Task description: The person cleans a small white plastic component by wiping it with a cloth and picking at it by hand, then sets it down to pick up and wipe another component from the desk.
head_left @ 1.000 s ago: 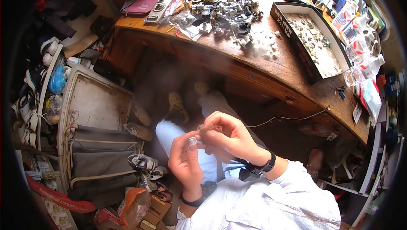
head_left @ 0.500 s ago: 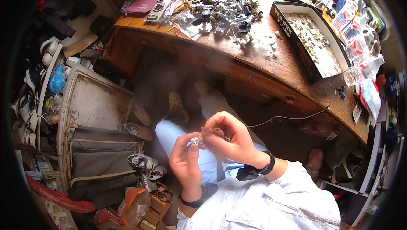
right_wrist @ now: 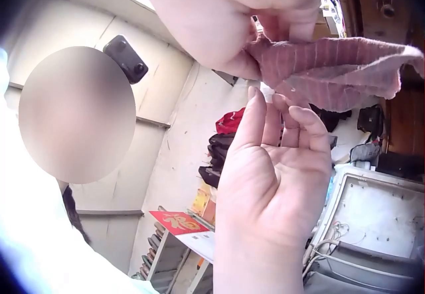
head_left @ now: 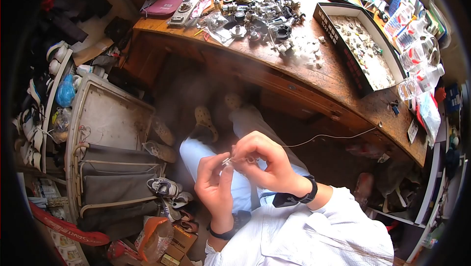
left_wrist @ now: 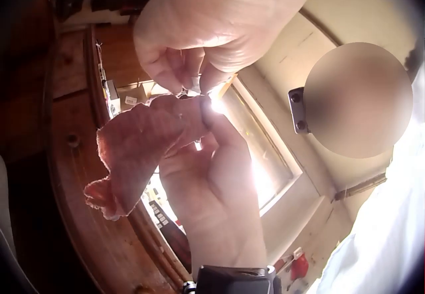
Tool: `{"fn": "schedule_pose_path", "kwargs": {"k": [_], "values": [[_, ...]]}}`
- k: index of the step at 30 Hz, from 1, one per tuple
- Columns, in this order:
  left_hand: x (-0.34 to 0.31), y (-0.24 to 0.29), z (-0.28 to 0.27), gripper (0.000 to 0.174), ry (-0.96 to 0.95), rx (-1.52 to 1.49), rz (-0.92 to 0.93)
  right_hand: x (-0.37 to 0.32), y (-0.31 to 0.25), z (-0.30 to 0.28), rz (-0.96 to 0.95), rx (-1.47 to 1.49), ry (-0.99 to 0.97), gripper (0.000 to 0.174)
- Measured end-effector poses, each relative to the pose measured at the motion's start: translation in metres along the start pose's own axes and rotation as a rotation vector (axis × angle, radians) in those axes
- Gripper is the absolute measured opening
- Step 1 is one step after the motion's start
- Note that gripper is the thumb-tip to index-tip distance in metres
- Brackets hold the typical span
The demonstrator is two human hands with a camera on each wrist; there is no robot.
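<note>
In the head view, my left hand (head_left: 214, 187) pinches a small white plastic part (head_left: 226, 161) between thumb and fingertips. My right hand (head_left: 269, 163) grips a reddish-brown cloth (right_wrist: 345, 72) just beside it, its fingertips right at the part. The right wrist view shows the cloth, ribbed and crumpled, trailing out sideways from the right fingers. From the left wrist view, the cloth (left_wrist: 136, 154) hangs below the left hand (left_wrist: 219, 28), and the fingers of both hands meet at its upper end. Those fingers and the cloth mostly hide the part there.
Both hands are over the lap, in front of a wooden desk (head_left: 338, 77). On it lie a heap of small metal and plastic parts (head_left: 265, 16), a black-sided box (head_left: 338, 50) of small pieces and several plastic bottles (head_left: 417, 52). A folded chair (head_left: 117, 187) and shoes stand at left.
The white part, upright in the left fingers half a second ago, is now tilted. My right hand has shifted slightly left and turned, bringing its fingertips to the part; less cloth shows from above.
</note>
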State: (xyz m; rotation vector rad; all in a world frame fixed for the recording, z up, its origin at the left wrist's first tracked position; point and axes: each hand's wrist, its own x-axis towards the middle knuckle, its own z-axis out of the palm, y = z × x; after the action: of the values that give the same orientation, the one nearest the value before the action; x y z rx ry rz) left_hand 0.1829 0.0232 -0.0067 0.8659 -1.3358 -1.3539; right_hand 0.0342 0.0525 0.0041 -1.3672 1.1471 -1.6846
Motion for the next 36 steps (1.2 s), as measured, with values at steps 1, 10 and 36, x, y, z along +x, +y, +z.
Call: {"fn": "schedule_pose_path", "kwargs": {"k": [1, 10, 36], "values": [[0.0, 0.001, 0.0, 0.022, 0.001, 0.004, 0.006, 0.0, 0.0, 0.0, 0.0, 0.0, 0.0, 0.014], [0.001, 0.005, 0.002, 0.023, -0.006, 0.115, 0.046, 0.0, -0.002, -0.002, 0.005, -0.09, -0.008, 0.016], [0.004, 0.009, 0.002, 0.034, -0.025, 0.409, 0.191, -0.002, 0.002, 0.0, 0.172, 0.109, -0.032, 0.01]]}}
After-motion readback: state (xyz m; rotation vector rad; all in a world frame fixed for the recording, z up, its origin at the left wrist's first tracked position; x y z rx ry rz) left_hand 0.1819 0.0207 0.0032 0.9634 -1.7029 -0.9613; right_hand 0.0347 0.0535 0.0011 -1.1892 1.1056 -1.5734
